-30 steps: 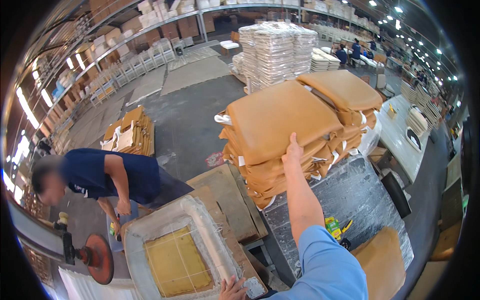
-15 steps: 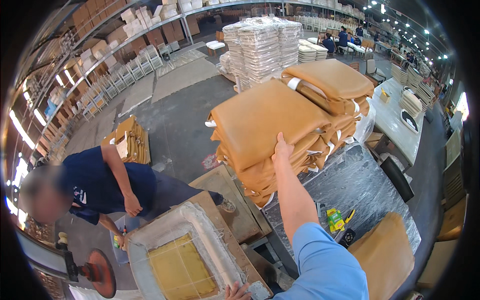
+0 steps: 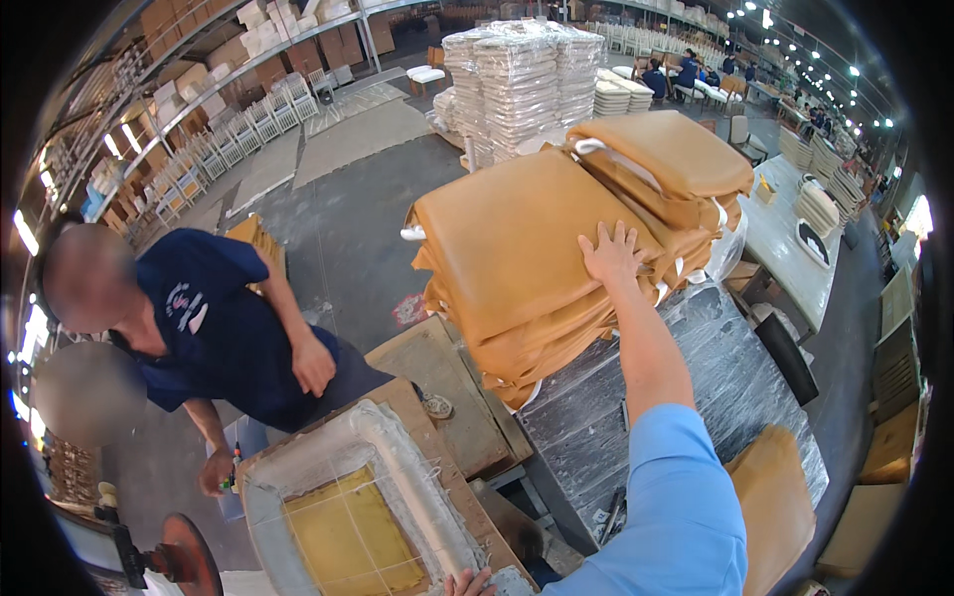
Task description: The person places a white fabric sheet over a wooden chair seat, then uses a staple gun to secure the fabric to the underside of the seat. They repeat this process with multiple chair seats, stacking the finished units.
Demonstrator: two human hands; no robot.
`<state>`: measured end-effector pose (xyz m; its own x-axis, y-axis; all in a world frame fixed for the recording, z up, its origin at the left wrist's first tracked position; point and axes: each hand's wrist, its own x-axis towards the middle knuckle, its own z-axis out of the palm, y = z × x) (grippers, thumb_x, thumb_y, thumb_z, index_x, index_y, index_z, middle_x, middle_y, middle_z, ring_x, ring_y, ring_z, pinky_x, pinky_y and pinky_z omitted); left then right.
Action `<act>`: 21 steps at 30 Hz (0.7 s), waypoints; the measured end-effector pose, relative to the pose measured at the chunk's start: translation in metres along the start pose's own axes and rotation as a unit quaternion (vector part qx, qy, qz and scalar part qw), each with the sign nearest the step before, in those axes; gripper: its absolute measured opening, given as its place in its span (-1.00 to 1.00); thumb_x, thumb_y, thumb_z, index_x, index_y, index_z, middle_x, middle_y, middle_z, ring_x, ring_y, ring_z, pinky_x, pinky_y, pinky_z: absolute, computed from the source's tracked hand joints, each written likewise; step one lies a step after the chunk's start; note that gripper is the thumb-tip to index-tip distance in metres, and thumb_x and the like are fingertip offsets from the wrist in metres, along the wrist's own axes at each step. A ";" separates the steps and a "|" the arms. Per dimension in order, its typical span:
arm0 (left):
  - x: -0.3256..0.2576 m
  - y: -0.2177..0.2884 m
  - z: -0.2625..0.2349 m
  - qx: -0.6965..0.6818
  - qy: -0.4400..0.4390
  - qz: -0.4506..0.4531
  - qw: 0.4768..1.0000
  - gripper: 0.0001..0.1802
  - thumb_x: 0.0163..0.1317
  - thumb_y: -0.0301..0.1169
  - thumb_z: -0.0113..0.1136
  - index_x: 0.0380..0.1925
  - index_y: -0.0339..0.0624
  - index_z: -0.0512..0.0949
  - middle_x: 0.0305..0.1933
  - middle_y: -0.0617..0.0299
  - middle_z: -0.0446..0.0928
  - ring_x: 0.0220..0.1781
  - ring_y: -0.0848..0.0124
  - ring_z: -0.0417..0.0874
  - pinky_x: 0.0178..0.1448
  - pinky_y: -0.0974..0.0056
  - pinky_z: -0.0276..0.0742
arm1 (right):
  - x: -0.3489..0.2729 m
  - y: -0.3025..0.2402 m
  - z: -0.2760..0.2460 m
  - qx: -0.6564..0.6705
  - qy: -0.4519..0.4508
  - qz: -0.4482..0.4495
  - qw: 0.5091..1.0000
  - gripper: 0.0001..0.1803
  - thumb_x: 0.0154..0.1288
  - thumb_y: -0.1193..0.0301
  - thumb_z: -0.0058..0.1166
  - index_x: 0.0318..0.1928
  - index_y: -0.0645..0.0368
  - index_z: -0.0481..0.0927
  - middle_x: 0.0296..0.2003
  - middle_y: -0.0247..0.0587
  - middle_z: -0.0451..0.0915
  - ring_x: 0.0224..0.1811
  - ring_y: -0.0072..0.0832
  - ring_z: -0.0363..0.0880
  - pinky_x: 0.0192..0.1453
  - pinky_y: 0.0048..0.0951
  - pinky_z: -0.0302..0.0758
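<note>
Palm down, fingers spread apart, the right hand (image 3: pixel 613 262) lies flat on a stack of tan covers (image 3: pixel 517 238), touching the top one near its right edge and pressing without gripping. The stack spreads out toward nine o'clock from that hand, smooth above, with loose folded layers below and a white strip (image 3: pixel 412 233) poking out at the far left corner. At one o'clock a second pile of tan covers (image 3: pixel 681 149) stands right against it, with white strips showing among its folds.

Just before seven o'clock, at the lower edge, the left hand (image 3: pixel 468 583) has its fingers on the corner of a padded frame (image 3: pixel 422 477); most of it is cut off, so I cannot tell whether it grips. The frame lies between seven and eight o'clock, pale-bordered around a yellow panel (image 3: pixel 353 531) crossed by thin lines.

Between four and five o'clock is a dark, streaked tabletop (image 3: pixel 720 363); a separate tan piece (image 3: pixel 770 507) rests at five.

Farther out, at nine o'clock, a co-worker (image 3: pixel 224 323) in a navy shirt leans in, one hand perhaps around a small tool, too small to be sure. A red disc (image 3: pixel 189 556) sits at eight, a film-wrapped pallet stack (image 3: pixel 522 94) at eleven, and a long pale table (image 3: pixel 795 263) at three.
</note>
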<state>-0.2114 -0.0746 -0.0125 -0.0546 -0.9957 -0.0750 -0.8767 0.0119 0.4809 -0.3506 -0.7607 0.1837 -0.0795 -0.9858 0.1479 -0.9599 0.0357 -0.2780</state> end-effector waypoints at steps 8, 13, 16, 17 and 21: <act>-0.018 -0.019 -0.005 0.040 -0.029 0.054 0.997 -0.54 0.38 -0.06 0.18 0.14 -0.06 0.67 0.48 0.15 0.49 0.66 -0.07 0.22 0.65 -0.48 -0.02 | -0.020 0.039 -0.024 0.081 0.026 -0.061 0.995 -0.11 0.52 -0.22 -0.05 0.67 -0.09 0.15 0.71 -0.06 -0.06 0.75 0.03 -0.18 0.66 0.37 -0.05; -0.034 -0.027 -0.020 0.046 -0.012 0.066 0.997 -0.63 0.21 -0.23 0.41 0.05 0.11 0.75 0.58 0.16 0.41 0.65 -0.18 0.23 0.61 -0.45 0.11 | -0.170 0.162 -0.002 0.161 0.043 -0.193 0.967 -0.39 0.41 0.00 0.20 0.35 0.03 0.60 0.32 0.08 0.59 0.35 0.06 0.56 0.41 0.09 0.47; -0.034 -0.012 -0.025 0.027 0.005 0.079 0.996 -0.65 0.24 -0.30 0.36 0.04 -0.01 0.74 0.59 0.12 0.38 0.69 -0.20 0.14 0.65 -0.44 -0.01 | -0.298 0.293 -0.016 0.041 -0.126 -0.035 0.991 -0.64 0.39 0.14 0.22 0.03 0.08 0.78 -0.07 0.05 0.77 0.00 0.05 0.73 0.16 0.00 0.63; -0.033 -0.007 -0.030 0.024 -0.002 0.087 0.996 -0.65 0.24 -0.31 0.36 0.04 -0.04 0.73 0.59 0.11 0.37 0.70 -0.20 0.12 0.66 -0.44 -0.04 | -0.341 0.331 -0.023 0.028 -0.126 0.007 0.992 -0.68 0.38 0.17 0.22 -0.02 0.08 0.80 -0.10 0.05 0.78 0.00 0.04 0.74 0.14 0.00 0.64; -0.037 -0.003 -0.046 0.007 -0.026 0.096 0.995 -0.63 0.27 -0.33 0.32 0.07 -0.12 0.71 0.62 0.07 0.32 0.72 -0.20 0.06 0.69 -0.43 -0.11 | -0.486 0.416 -0.032 -0.017 -0.139 0.198 0.970 -0.72 0.38 0.24 0.18 -0.07 0.06 0.82 -0.06 0.05 0.79 0.05 0.02 0.75 0.18 -0.01 0.64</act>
<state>-0.1851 -0.0425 0.0293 -0.2454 -0.9690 -0.0282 -0.8548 0.2026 0.4778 -0.7202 -0.2620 0.0264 -0.3729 -0.8999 -0.2262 -0.8779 0.4211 -0.2281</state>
